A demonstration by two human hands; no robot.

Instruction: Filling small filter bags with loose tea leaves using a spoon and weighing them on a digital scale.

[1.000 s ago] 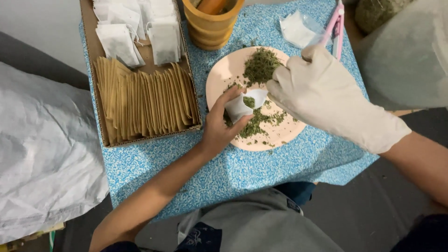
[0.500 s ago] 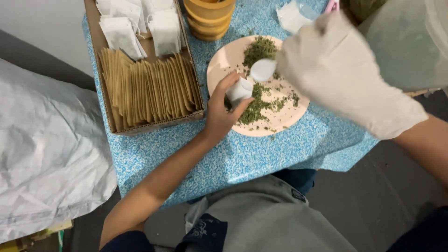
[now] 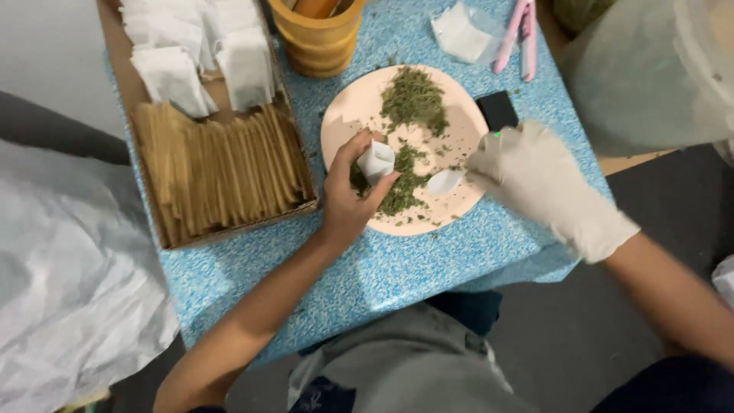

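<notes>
Left hand [image 3: 348, 191] grips an open-topped sachet [image 3: 376, 160] mid-frame; gloved right hand [image 3: 535, 176] holds a spoon [image 3: 445, 181] just right of it, above the plate [image 3: 344, 122].

A brown cardboard box [image 3: 153, 229] is sitting on the desk's left, holding tan envelopes [image 3: 218, 172] and white paper sachets [image 3: 191, 57].

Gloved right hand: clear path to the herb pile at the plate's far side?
Probably yes. The right hand hovers at the plate edge holding a white scoop; nothing stands between it and the herb pile.
</notes>
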